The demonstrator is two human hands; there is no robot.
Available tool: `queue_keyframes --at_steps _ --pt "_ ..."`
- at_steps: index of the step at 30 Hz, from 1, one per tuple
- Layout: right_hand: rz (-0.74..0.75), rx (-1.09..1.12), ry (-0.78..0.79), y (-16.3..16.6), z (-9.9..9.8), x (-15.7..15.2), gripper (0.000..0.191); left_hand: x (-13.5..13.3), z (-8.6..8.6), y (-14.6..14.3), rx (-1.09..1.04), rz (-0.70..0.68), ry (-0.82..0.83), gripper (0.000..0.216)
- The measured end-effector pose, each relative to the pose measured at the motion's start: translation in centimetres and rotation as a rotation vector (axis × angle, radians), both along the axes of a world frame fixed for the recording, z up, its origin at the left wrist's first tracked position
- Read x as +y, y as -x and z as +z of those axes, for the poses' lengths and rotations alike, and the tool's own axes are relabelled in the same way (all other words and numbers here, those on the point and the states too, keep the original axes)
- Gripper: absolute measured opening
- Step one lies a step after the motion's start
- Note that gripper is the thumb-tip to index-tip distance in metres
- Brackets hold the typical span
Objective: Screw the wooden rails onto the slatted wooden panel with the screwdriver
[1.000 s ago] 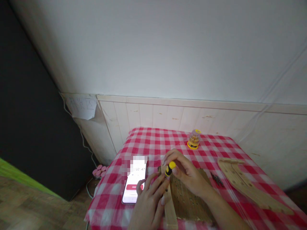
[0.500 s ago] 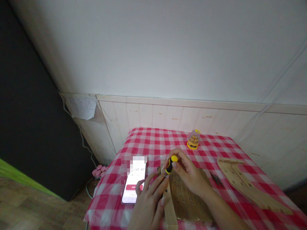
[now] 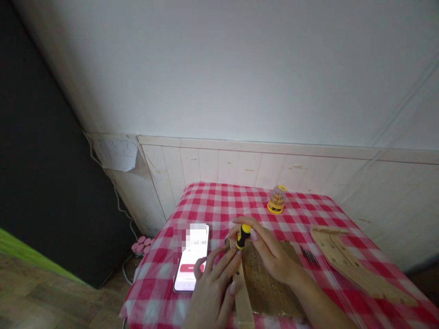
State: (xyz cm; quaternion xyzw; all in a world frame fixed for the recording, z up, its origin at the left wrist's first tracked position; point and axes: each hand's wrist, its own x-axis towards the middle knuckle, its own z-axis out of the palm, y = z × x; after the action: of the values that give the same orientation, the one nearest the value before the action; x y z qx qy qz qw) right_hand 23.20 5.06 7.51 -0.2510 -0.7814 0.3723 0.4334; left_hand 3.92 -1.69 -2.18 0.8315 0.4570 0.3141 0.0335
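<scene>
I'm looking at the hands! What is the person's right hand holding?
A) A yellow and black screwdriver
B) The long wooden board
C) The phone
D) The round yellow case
A. The right hand pinches the yellow and black screwdriver by its handle, while the phone lies apart on the tablecloth.

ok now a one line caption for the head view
Right hand holds a yellow-and-black screwdriver above a drilled wooden board, left hand resting on a wooden strip
</scene>
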Motion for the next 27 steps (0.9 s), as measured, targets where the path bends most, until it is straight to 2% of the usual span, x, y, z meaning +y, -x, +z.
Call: queue_keyframes --at_steps 5,15,22,27 --pt "-0.058 -0.061 -0.064 -0.4 0.3 0.3 0.044 0.0 -0.1 0.1 0.014 0.009 0.019 0.051" --pt "-0.112 -0.027 -0.136 -0.2 1.0 0.6 0.037 -0.1 0.0 0.1 -0.013 0.008 0.025 0.052" --pt "-0.101 0.009 -0.083 -0.2 1.3 0.3 0.034 0.0 -0.1 0.1 -0.004 0.003 -0.01 0.048" --pt "-0.056 0.068 -0.026 0.2 0.7 0.3 0.032 0.0 -0.1 0.1 0.0 0.009 0.012 0.048"
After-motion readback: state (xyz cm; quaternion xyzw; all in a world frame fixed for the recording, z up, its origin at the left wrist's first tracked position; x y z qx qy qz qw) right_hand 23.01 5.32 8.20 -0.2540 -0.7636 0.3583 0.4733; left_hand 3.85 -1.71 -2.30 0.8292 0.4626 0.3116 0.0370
